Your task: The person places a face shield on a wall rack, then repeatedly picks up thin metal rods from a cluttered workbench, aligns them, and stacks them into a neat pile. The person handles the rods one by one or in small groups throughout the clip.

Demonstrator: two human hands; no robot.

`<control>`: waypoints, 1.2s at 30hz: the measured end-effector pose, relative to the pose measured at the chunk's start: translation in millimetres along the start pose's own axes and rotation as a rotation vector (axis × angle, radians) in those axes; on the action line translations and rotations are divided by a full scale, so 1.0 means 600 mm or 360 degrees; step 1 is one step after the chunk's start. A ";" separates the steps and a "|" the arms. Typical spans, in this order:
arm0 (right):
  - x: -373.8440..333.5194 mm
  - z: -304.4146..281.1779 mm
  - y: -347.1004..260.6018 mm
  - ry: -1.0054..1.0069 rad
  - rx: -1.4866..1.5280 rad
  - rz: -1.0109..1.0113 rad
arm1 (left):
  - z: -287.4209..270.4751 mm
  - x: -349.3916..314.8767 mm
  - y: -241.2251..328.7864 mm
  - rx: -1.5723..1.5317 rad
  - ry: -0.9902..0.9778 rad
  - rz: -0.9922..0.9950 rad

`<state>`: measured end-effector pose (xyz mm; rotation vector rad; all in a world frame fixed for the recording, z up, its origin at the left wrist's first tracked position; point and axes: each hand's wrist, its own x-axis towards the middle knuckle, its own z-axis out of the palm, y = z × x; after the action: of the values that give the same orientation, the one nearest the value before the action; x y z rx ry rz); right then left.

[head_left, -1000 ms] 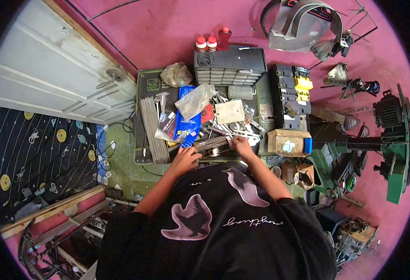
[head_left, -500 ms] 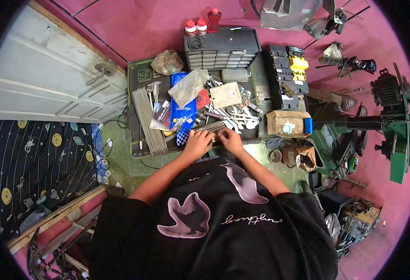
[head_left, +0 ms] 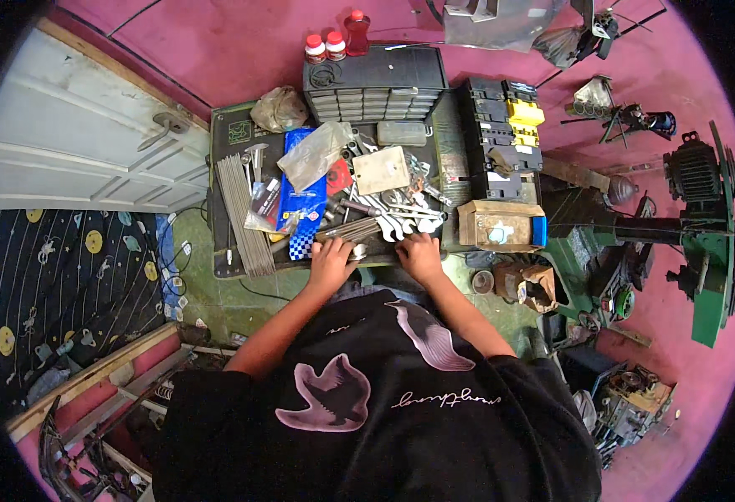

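My left hand (head_left: 331, 263) is at the front edge of the workbench, its fingers curled by the near end of a short bundle of thin rods (head_left: 354, 230). A small shiny metal piece (head_left: 358, 251) shows by its thumb; what the fingers grip is partly hidden. Further right, my right hand (head_left: 421, 258) is closed at the same edge, just below the open-end wrenches (head_left: 394, 226), and its contents are hidden. A blue plastic packet (head_left: 304, 209) and long grey welding rods (head_left: 245, 217) lie to the left.
Behind the tools stands a grey drawer cabinet (head_left: 374, 71) with bottles on top. A white case lid (head_left: 382, 171) lies mid-bench. To the right are black tool cases (head_left: 490, 138), a cardboard box (head_left: 478, 226) and a green drill press (head_left: 706, 289). A white door (head_left: 66, 125) is at left.
My hands have moved apart: the right hand has drawn away from the rod bundle and the left hand. The shiny piece now shows beside my left thumb. The whole view has shifted slightly.
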<state>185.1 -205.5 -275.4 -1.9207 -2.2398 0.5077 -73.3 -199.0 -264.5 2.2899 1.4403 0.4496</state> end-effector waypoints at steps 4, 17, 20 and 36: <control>-0.009 -0.004 0.033 -0.0069 -0.0015 -0.0095 | -0.007 0.001 0.028 -0.0153 0.0141 -0.0214; -0.012 -0.001 0.096 -0.0415 -0.0148 -0.0164 | -0.025 0.139 -0.055 -0.0041 0.0328 -0.0803; -0.004 -0.001 0.096 -0.0369 -0.0184 -0.0232 | -0.022 0.146 -0.052 0.0040 0.0383 -0.0866; 0.055 -0.016 0.070 -0.0839 -0.0431 -0.0092 | -0.012 0.063 -0.012 0.0177 0.0138 -0.0557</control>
<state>221.7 -166.6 -284.6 -2.0188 -2.8050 0.8206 -66.3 -161.0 -259.4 2.0576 1.9058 0.3727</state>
